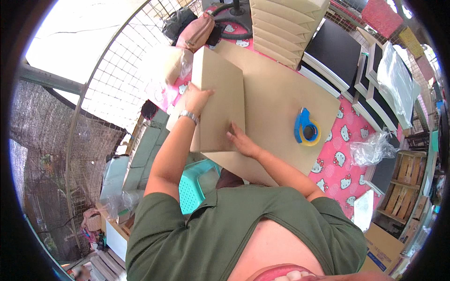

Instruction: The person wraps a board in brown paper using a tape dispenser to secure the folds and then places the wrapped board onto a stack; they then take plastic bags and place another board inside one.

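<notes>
Item under inspection: a tan box [222, 105], left of centre in the frame, resting on the desk [276, 103]. Left hand [198, 99]: laid over the box's left edge; whether its fingers grip or merely rest cannot be told, since part of them is hidden. Right hand [243, 143]: open, thumb and fingers parted, touching the box towards its lower right corner. The step in hand is judged to be steadying and squaring the box.

Findings on good handling. Pressure should be light and spread over the flat of the fingers, as walls of this kind would probably dent under a hard fingertip. The two hands should push evenly towards each other, so that the box does not swing on one corner. The lower end lies near the desk's near edge, above the green stool [192, 187]; shifting the box towards the centre of the frame would give it firmer support.

The blue tape dispenser [301, 124], right of centre, stands apart from the box and within likely reach of the right hand. Should that hand leave, the left ought first to bear firmly enough to prevent a slide
</notes>
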`<state>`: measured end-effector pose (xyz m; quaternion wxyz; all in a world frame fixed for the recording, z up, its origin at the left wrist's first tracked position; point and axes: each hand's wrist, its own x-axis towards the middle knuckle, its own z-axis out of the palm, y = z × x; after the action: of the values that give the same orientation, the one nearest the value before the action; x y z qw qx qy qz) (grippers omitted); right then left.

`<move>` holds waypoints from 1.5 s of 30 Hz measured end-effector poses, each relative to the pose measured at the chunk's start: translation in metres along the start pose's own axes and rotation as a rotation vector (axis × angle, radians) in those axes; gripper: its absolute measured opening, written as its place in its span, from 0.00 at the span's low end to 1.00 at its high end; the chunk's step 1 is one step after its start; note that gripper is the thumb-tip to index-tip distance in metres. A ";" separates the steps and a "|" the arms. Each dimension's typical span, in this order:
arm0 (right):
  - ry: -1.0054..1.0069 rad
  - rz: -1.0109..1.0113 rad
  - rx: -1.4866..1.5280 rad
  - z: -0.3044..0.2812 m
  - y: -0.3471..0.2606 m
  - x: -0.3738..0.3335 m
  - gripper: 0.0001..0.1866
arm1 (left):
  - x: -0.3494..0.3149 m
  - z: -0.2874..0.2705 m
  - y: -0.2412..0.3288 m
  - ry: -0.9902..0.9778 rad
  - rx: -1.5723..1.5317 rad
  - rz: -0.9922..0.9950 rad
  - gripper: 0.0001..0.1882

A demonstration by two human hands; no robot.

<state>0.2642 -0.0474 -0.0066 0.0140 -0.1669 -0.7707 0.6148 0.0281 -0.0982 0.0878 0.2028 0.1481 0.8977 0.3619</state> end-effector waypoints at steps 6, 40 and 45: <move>0.253 0.054 -0.089 0.006 0.049 0.031 0.37 | -0.002 -0.034 -0.053 -0.203 -0.599 0.082 0.38; 0.852 0.665 0.486 -0.017 0.070 -0.043 0.42 | -0.030 0.026 -0.058 -0.742 -0.914 -0.159 0.36; 1.017 0.269 0.335 -0.090 -0.019 -0.064 0.25 | 0.004 0.025 0.031 -0.845 -0.894 0.261 0.36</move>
<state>0.3406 0.0163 0.0453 0.3322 -0.5352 -0.5303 0.5674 0.0403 -0.0608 0.0926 0.5366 0.2874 0.4764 0.6344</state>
